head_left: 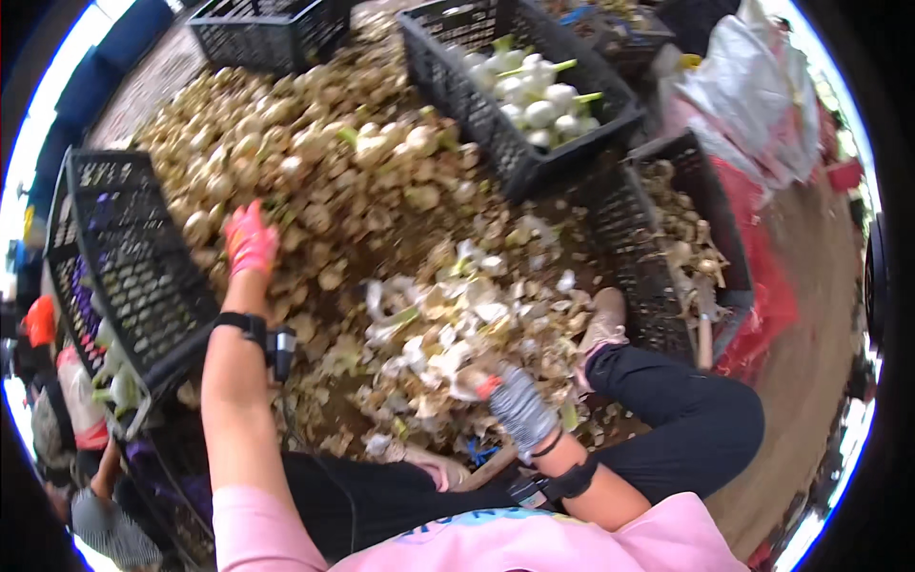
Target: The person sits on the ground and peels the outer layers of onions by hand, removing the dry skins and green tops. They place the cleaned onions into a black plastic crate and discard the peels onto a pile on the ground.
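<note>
My left hand (251, 243), in a pink glove, reaches onto a broad heap of unpeeled onions (286, 164) with dry tan skins. Its fingers are stretched out and apart, touching the heap's near left side. Low over a pile of loose white and brown peelings (448, 329) is my right hand (519, 405), in a grey striped glove. Its fingers are curled, with a small orange-red patch showing at them; whatever they hold is blurred and partly hidden. Peeled white onions (538, 100) with green stem stubs lie in a black crate (491, 143) beyond.
A tilted black crate (143, 257) stands at the left, another crate (272, 33) at the far left. On the right, a crate (639, 257) holds roots and scraps (681, 234). White sacks (748, 91) and red sheeting (762, 296) lie beside it. Blue string (481, 451) lies near my shoe.
</note>
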Motion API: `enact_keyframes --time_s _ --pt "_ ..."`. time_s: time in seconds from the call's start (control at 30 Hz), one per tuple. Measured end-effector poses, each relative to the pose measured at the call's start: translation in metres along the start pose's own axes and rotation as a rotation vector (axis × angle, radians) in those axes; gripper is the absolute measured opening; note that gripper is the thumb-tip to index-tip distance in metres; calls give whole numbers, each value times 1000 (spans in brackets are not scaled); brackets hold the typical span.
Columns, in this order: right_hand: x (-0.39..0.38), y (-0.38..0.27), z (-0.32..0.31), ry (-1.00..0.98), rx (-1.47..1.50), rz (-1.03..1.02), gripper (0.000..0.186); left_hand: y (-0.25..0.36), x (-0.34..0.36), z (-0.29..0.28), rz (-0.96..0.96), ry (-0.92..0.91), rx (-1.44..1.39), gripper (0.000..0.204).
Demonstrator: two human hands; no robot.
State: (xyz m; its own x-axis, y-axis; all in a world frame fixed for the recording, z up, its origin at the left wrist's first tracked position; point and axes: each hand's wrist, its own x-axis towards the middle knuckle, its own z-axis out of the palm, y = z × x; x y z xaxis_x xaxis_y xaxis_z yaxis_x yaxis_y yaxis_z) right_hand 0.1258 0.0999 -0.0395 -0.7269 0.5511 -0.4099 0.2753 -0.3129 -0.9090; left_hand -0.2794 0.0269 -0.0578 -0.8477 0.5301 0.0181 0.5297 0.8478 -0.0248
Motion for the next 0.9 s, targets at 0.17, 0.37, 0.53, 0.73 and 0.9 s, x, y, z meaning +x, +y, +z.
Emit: enact_keyframes --time_s 0.17,0.37,0.53,0.73,0.9 --pt "2 11 2 -19 149 144 23 -1 17 35 -1 -24 378 41" --pt "0 2 -1 -46 126 177 21 33 -50 -14 226 94 -327 51" --pt "-5 1 3 49 76 6 25 97 -151 -52 -87 -451 -1630 38" --pt "-7 -41 6 -6 277 -150 39 110 -233 -80 249 -459 -1380 67" --pt "-11 -38 6 -27 254 -129 30 121 -250 -81 593 -120 -1096 72"
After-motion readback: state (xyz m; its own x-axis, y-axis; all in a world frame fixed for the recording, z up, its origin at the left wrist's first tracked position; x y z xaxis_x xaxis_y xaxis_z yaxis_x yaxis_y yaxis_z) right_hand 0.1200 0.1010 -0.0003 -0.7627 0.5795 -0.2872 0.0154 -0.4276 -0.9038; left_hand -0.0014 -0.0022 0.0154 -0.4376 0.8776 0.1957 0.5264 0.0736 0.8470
